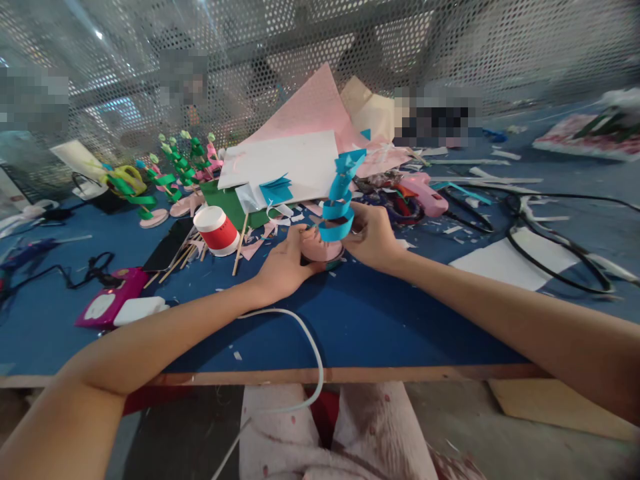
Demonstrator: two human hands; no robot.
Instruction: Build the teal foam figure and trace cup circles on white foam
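Observation:
A blue paper spiral (336, 208) winds upward from a round pink base (323, 249), standing nearly upright over the table. My left hand (286, 265) is closed on the base's left side, fingertips at its edge. My right hand (374, 235) is curled beside the spiral's lowest loop, thumb and fingers bent toward it. What the right fingers grip, if anything, is hidden behind the loop. Behind the left hand stands a red and white paper cup (217, 231), with a thin wooden stick (241, 244) close to it. Folded blue paper pieces (276, 189) rest beyond the hands.
Finished green paper spirals (173, 167) on round bases stand at the back left. A pink glue gun (425, 194) and black cable (545, 260) lie right. White sheets (515, 259), paper scraps and a magenta power box (113, 297) are around. A white cord (305, 320) crosses the front edge.

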